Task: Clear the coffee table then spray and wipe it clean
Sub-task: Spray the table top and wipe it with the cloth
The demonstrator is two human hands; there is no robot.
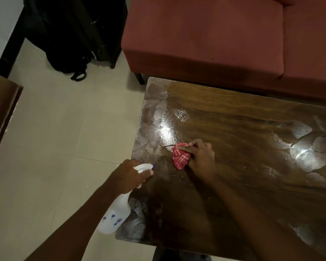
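Observation:
The dark wooden coffee table (243, 129) fills the right half of the head view, its glossy top streaked with wet patches. My right hand (200, 156) grips a bunched red cloth with white lines (181, 156) and presses it on the table near the left edge. My left hand (129, 176) holds a white spray bottle (117, 211) by its neck at the table's left edge. The blue-tipped nozzle points over the tabletop toward the cloth. The bottle's body hangs down beside the table.
A red sofa (224, 34) stands right behind the table's far edge. A black backpack and suitcase (73, 34) sit on the pale tiled floor (64, 129) at the back left. A brown piece of furniture (2, 110) juts in at the left edge.

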